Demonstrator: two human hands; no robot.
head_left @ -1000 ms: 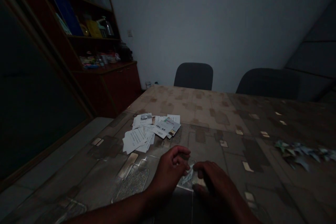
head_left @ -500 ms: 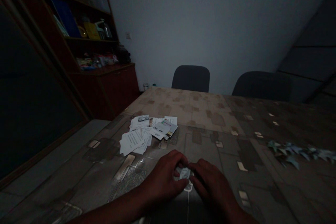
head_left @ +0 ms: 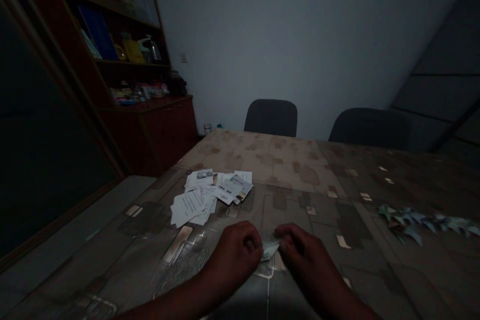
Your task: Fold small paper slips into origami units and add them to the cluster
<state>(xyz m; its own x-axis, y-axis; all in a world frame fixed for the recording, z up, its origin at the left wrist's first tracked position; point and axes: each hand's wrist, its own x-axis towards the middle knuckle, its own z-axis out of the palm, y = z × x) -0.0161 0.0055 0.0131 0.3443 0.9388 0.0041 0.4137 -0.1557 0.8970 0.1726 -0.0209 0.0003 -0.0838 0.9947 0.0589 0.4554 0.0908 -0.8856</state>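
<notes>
A small piece of pale folded paper (head_left: 270, 250) is stretched between my two hands, just above the patterned tablecloth (head_left: 300, 200). My left hand (head_left: 240, 249) pinches its left end, with the fingers curled. On the other side my right hand (head_left: 305, 257) grips the right end between thumb and fingers. The paper narrows toward the right hand, and its ends are hidden by my fingertips. Dim light hides its finer folds.
Loose printed cards and slips (head_left: 191, 205) lie in a spread beyond my left hand. A row of folded paper shapes (head_left: 420, 222) sits on the right. Two dark chairs (head_left: 270, 117) stand behind the table, and a wooden cabinet (head_left: 168, 125) is at the left.
My hands have drawn a little apart, and the paper between them has turned from a compact upright shape to a slanted, pointed one. The view has tilted up slightly.
</notes>
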